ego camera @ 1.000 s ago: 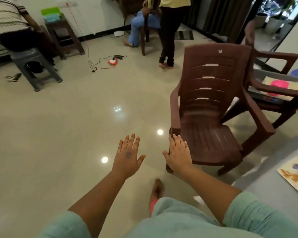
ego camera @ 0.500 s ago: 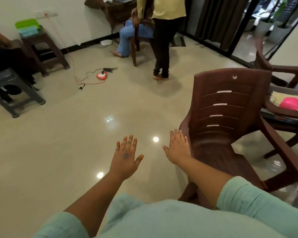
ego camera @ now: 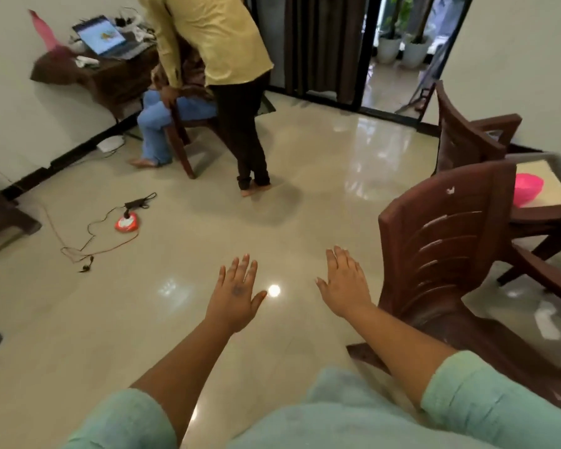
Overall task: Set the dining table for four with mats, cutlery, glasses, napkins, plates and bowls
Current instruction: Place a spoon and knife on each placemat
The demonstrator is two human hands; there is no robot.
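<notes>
My left hand (ego camera: 235, 294) and my right hand (ego camera: 345, 285) are both stretched out in front of me over the glossy floor, fingers straight and spread, holding nothing. The right hand hovers just left of a brown plastic chair (ego camera: 447, 251) without touching it. At the far right a pink bowl (ego camera: 527, 189) sits on a mat on the grey-rimmed table (ego camera: 531, 156), partly hidden behind the chair's back. No cutlery, glasses, napkins or plates are in view.
A second brown chair (ego camera: 463, 140) stands behind the table. A person in a yellow shirt (ego camera: 227, 59) stands beside a seated person (ego camera: 162, 124). A red power strip (ego camera: 127, 223) with loose cables lies on the floor at left. A laptop (ego camera: 106, 37) sits on a wall shelf.
My view has risen and swung right, so the chair has slid to the right and lower. My right hand has come off the chair's arm; both hands stay spread and hold nothing.
</notes>
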